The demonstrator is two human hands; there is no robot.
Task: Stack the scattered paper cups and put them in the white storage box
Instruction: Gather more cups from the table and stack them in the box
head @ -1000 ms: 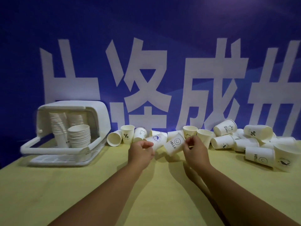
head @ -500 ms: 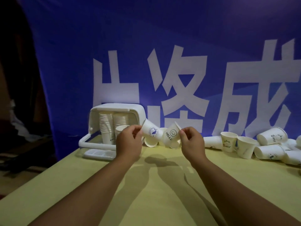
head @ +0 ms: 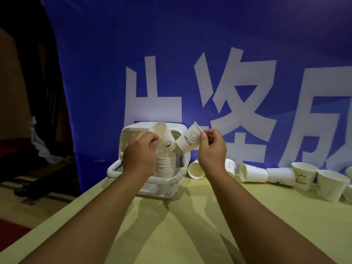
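Behind the yellow bench [head: 171, 235] hangs a blue banner [head: 190, 54]. Above the cup stack [head: 164, 164] in the white storage box [head: 114, 169], the left hand [head: 140, 155] grips 1 blue-print cup [head: 165, 138]. The right hand [head: 211, 151] pinches the HELLO cup [head: 188, 140] by its rim. At 3 o'clock of the box lie loose cups [head: 280, 175].

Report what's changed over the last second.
Both hands have lifted the cups they were reaching for on the table. The left hand now holds the blue-logo cup tilted over the stack in the white storage box. The right hand pinches the HELLO cup by its rim, raised just right of the box. The stack and the scattered cups at the right stayed put.
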